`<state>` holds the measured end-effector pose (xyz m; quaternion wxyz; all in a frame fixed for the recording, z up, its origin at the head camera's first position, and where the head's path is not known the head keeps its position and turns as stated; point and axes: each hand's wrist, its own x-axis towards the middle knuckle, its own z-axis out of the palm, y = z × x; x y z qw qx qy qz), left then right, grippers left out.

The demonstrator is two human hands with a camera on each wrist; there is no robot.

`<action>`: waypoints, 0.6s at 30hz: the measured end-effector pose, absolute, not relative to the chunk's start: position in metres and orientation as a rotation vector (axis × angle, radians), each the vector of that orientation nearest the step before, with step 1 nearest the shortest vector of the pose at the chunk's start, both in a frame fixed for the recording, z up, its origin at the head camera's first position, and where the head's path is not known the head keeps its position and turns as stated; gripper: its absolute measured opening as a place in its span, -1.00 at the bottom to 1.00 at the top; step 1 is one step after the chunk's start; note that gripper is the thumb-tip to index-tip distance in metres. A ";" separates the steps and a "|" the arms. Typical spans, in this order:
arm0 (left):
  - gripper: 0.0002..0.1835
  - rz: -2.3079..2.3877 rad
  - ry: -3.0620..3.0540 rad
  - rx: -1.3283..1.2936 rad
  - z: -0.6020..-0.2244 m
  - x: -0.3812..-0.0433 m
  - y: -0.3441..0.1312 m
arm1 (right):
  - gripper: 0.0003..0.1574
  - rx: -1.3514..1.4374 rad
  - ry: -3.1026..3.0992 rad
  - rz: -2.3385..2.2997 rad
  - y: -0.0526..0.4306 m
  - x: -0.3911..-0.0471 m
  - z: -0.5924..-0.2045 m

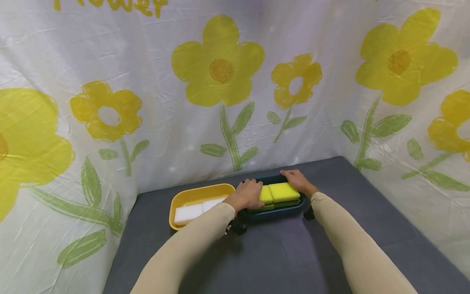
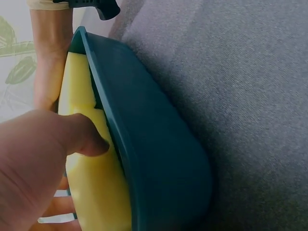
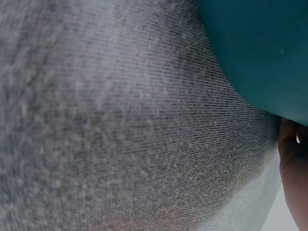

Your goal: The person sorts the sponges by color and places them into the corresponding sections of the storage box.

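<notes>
My left hand (image 1: pixel 247 195) is over the left part of a dark teal basket (image 1: pixel 273 214) and grips a yellow sponge (image 2: pixel 98 187). In the left wrist view its thumb presses the sponge's near side, with the fingers round the far side. A second yellow sponge (image 1: pixel 284 192) lies beside it on the right, and green layers show beneath both. At the basket's back right corner, my right hand (image 1: pixel 297 181) holds the rim. The right wrist view catches only part of this hand, against the outer wall.
Left of the teal basket stands a yellow basket (image 1: pixel 205 189) with white sponges (image 1: pixel 189 213) in it, partly behind my left forearm. A dark grey cloth (image 1: pixel 279 257) covers the table. Hanging fabric (image 1: pixel 161 155) with printed flowers closes off the back and sides.
</notes>
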<state>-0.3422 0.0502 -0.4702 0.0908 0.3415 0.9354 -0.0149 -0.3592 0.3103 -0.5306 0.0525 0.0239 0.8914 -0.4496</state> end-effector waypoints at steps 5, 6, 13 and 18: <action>-0.08 0.024 2.796 1.025 -0.472 -0.342 0.038 | -0.07 0.048 2.655 -1.356 0.308 -0.359 -0.527; -0.09 0.042 2.799 1.027 -0.473 -0.342 0.036 | -0.06 0.052 2.634 -1.366 0.309 -0.358 -0.526; -0.21 0.176 2.866 1.044 -0.470 -0.344 0.023 | -0.09 0.028 2.571 -1.453 0.317 -0.358 -0.517; -0.24 0.344 2.946 1.007 -0.461 -0.341 0.007 | -0.18 -0.050 2.602 -1.490 0.319 -0.359 -0.506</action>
